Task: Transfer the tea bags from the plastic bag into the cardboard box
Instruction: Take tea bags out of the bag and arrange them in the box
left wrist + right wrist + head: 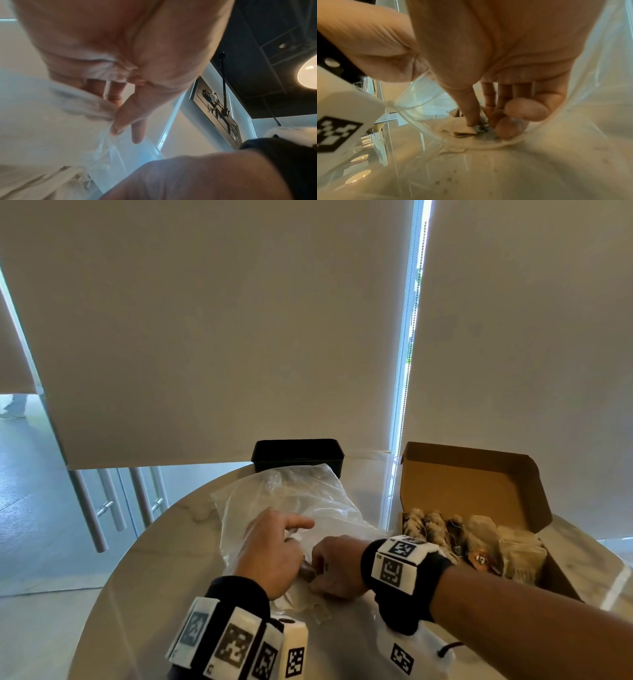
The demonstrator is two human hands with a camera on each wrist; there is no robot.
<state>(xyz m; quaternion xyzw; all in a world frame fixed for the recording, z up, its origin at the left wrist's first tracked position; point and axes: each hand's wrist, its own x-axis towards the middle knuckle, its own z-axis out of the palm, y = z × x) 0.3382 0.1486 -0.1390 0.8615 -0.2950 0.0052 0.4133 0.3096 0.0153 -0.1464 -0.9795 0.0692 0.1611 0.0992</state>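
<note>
We pinched the near edge of the plastic bag (291, 505) with our left hand (270, 549), thumb and curled fingers gathering the film. Our right hand (337, 568) reached inside the bag, fingers curled down onto a tea bag (467, 130) lying flat on the table (144, 570). To the right, the open cardboard box (479, 484) held more tea bags.

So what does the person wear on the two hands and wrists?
Both hands are bare, without gloves. The left hand has a black wristband with white blocks that carry black square code markers. The right hand has a similar black band with such markers, and a thin dark cable near it.
</note>
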